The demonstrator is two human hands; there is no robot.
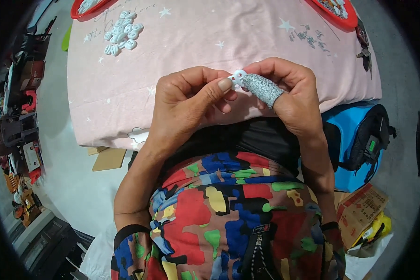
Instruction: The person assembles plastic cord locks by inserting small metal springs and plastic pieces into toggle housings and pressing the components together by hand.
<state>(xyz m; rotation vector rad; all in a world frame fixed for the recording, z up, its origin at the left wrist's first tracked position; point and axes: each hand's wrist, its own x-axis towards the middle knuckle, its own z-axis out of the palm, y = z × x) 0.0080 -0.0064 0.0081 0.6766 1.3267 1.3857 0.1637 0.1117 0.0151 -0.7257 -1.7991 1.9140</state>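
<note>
Both hands meet over the near part of the table, pinching a small white plastic part [238, 79] with a round holed end. My left hand [186, 95] grips it between thumb and fingertips from the left. From the right, my right hand [291, 93] is closed on it with thumb and forefinger. A grey speckled knitted finger sleeve [263, 88] covers my right thumb. Fingers partly hide the white part, so its full shape cannot be made out.
A pink star-patterned cloth [186, 42] covers the table. White plastic pieces [122, 33] lie heaped at far left; small metal pins [309, 37] scatter at far right. Red basins [345, 22] stand at the far corners. Right of me are a blue bag [343, 135] and a cardboard box [366, 210].
</note>
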